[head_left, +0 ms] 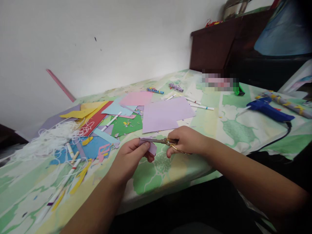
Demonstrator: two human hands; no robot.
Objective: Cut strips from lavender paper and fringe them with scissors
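My left hand [133,155] pinches a small piece of purple paper [152,149] between thumb and fingers, just above the table's near edge. In my right hand [183,140] is a pair of scissors [165,141] with gold-coloured handles, pointing left. Their blades lie at the upper edge of the purple piece; whether they are apart or closed there I cannot tell. Behind both hands a large lilac sheet [165,113] lies flat, and a pink sheet [136,98] partly shows beyond it.
Left of my hands are coloured paper scraps [104,152], several markers [112,121] and a tangle of white string [56,136]. A blue glue gun [270,109] with a black cord lies at the right. Decorated rolled tubes [175,87] sit farther back. A white wall [109,48] bounds the table.
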